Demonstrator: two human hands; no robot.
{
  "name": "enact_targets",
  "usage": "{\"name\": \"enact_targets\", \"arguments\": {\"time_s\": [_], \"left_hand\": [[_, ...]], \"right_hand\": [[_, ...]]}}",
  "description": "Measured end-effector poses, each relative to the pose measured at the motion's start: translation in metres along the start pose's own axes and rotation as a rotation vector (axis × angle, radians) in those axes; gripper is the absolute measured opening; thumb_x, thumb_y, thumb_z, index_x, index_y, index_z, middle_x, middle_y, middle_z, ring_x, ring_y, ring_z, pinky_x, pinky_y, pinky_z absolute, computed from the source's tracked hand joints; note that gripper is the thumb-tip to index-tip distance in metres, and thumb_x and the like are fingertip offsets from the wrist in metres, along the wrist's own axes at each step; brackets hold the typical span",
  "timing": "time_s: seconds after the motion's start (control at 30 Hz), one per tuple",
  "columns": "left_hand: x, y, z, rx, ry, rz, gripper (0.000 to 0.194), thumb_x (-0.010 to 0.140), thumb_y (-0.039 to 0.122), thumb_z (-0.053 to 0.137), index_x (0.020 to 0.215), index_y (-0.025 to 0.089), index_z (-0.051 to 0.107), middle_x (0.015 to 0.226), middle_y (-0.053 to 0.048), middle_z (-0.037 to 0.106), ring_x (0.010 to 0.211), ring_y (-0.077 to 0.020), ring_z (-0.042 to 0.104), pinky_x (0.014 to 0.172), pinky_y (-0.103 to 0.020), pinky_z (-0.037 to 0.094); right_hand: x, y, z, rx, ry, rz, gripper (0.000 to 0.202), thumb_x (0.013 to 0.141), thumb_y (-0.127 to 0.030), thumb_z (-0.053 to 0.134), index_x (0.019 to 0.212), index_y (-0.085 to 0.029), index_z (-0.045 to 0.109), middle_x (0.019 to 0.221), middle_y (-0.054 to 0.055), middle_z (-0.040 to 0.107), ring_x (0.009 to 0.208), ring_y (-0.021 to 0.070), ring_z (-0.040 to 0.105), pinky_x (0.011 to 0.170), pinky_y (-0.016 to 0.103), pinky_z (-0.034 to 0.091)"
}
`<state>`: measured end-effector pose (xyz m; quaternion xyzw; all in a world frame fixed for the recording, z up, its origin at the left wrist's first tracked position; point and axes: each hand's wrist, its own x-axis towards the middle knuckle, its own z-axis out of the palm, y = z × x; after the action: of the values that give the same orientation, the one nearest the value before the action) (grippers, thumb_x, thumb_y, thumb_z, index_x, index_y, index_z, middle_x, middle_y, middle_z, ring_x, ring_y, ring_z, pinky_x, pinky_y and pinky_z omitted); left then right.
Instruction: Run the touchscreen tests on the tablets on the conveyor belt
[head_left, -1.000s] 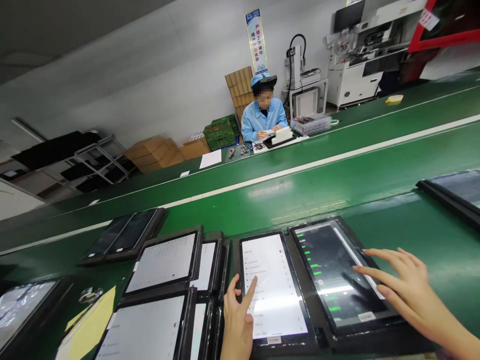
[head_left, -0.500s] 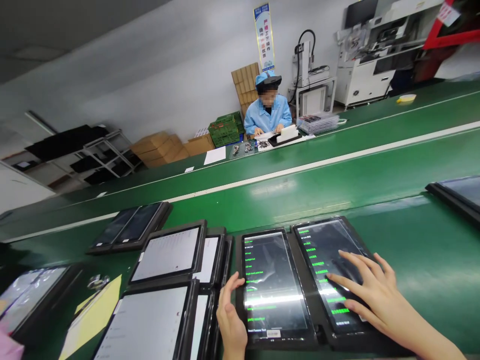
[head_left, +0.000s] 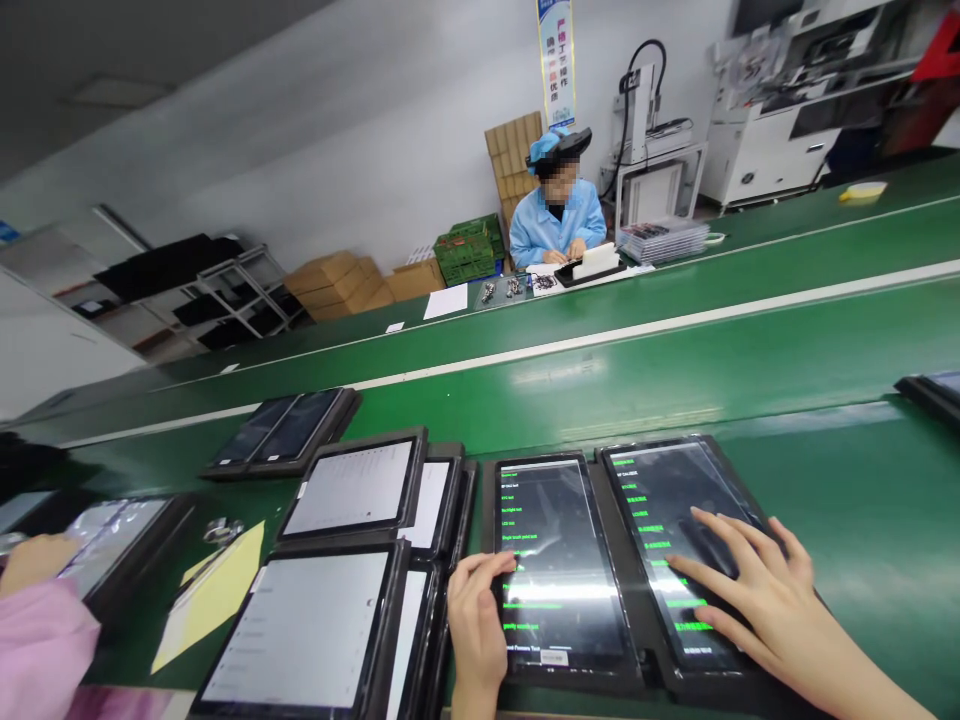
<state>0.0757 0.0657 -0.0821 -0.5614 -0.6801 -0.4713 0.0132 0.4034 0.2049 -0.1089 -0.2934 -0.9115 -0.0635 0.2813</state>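
Two tablets lie side by side in black foam trays, both showing a list of green text lines on a dark screen. Fingertips of my left hand [head_left: 478,620] rest at the left edge of the left tablet [head_left: 562,530], over its screen; the hand holds nothing and its fingers are loosely bent. Over the right tablet [head_left: 664,495] my right hand [head_left: 765,595] is spread, its fingertips at the glass among the text lines. Left of my left hand, stacked trays carry tablets with white screens, one at the front [head_left: 300,630] and one behind it [head_left: 356,485].
A tray with two dark tablets [head_left: 296,430] lies farther back. Yellow paper [head_left: 214,600] is at left, near a pink-sleeved arm [head_left: 45,640] by another tablet. Across the green bench [head_left: 465,420] sits a person in blue [head_left: 559,225]. Another tray [head_left: 934,400] is at far right.
My left hand's fingertips have moved from the left tablet's edge onto its screen. My right hand stays spread over the right tablet. The pink-sleeved arm reaches farther in at left.
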Motion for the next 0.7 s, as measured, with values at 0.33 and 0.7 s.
{"name": "enact_targets", "arguments": {"time_s": [0.33, 0.7], "left_hand": [[-0.003, -0.012, 0.004, -0.042, 0.124, -0.125, 0.061, 0.106, 0.055, 0.024, 0.109, 0.021, 0.075, 0.111, -0.009, 0.074, 0.102, -0.0253, 0.070, 0.086, -0.040, 0.058], [-0.004, -0.020, 0.005, -0.047, -0.122, -0.204, 0.073, 0.101, 0.070, 0.019, 0.128, 0.022, 0.068, 0.129, -0.013, 0.068, 0.119, -0.0299, 0.064, 0.102, -0.052, 0.054]], "right_hand": [[-0.013, 0.028, -0.016, -0.047, 0.089, 0.238, 0.044, 0.102, -0.048, 0.037, 0.119, -0.024, 0.070, 0.131, 0.016, 0.054, 0.110, 0.0379, 0.056, 0.112, 0.071, 0.024], [0.015, 0.009, 0.009, -0.106, 0.055, 0.054, 0.044, 0.106, -0.047, 0.033, 0.122, -0.033, 0.071, 0.140, 0.017, 0.051, 0.118, 0.0370, 0.053, 0.106, 0.073, 0.027]]}}
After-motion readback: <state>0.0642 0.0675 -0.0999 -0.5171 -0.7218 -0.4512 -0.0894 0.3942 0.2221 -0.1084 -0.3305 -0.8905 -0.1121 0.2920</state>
